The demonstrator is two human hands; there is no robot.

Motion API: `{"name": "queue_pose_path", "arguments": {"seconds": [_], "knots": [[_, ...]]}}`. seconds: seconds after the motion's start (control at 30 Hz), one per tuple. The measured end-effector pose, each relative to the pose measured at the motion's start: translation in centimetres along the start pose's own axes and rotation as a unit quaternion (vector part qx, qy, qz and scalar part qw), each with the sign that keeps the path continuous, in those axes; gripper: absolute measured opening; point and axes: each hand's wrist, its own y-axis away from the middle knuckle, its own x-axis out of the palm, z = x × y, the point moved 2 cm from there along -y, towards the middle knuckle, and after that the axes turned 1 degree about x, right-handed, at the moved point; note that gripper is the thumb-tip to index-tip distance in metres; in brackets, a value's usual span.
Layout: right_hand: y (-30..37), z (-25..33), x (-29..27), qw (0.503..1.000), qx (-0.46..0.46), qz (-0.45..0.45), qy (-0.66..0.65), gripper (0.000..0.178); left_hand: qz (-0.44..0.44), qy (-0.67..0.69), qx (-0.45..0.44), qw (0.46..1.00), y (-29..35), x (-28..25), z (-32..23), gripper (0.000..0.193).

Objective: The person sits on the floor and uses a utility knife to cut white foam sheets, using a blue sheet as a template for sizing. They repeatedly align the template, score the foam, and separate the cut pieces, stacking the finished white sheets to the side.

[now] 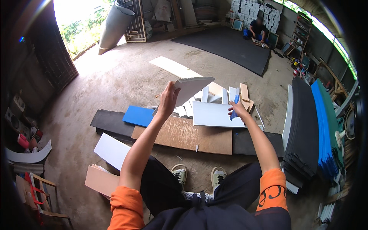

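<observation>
My left hand is closed on the edge of a white foam sheet, raised and tilted above the floor. In my right hand is a slim blue utility knife, its tip pointing away from me. Below that hand another white foam sheet lies partly over the far edge of a brown board. Loose white strips are scattered just beyond it. A blue sheet rests at the board's left end, on a long black mat.
White sheets and tan sheets lie by my left knee. Upright stacks of black and blue sheets stand at the right. A long pale strip lies ahead. Another person sits at a large black mat.
</observation>
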Motion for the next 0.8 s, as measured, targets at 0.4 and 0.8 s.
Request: {"name": "queue_pose_path", "arguments": {"seconds": [0.4, 0.8], "knots": [[4.6, 3.0, 3.8, 0.949, -0.298, -0.065, 0.083, 0.025, 0.19, 0.052, -0.073, 0.978, 2.0, 2.7, -1.4, 0.027], [-2.5, -2.3, 2.4, 0.834, 0.065, -0.18, -0.518, 0.018, -0.012, 0.119, -0.478, 0.87, 3.8, 5.3, 6.1, 0.098]]}}
